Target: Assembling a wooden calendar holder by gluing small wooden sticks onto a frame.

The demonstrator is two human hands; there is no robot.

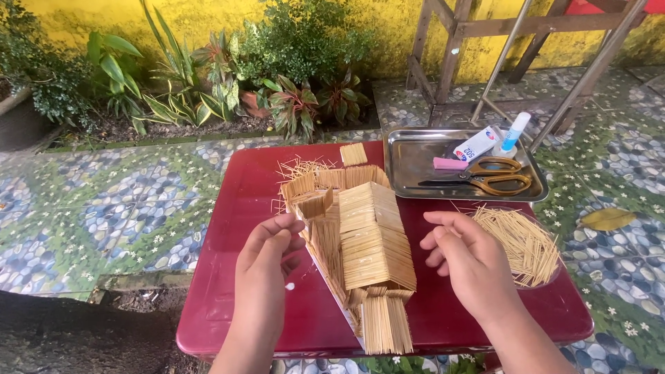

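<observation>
A model house built of toothpicks (pixel 360 242) lies on a dark red table (pixel 235 277). My left hand (pixel 267 266) rests at its left side, fingers curled against the wall panel. To the model's right hovers my right hand (pixel 467 260), fingers bent and close to the roof edge; whether it touches is unclear. A loose pile of toothpicks (pixel 523 242) lies just right of that hand. A small flat toothpick panel (pixel 353 154) sits at the table's far edge.
A steel tray (pixel 409 166) at the back right holds scissors (pixel 488 176), a glue tube (pixel 474 145) and a small glue bottle (pixel 512 133). Potted plants (pixel 291 83) and wooden legs (pixel 443 48) stand beyond on a patterned tile floor.
</observation>
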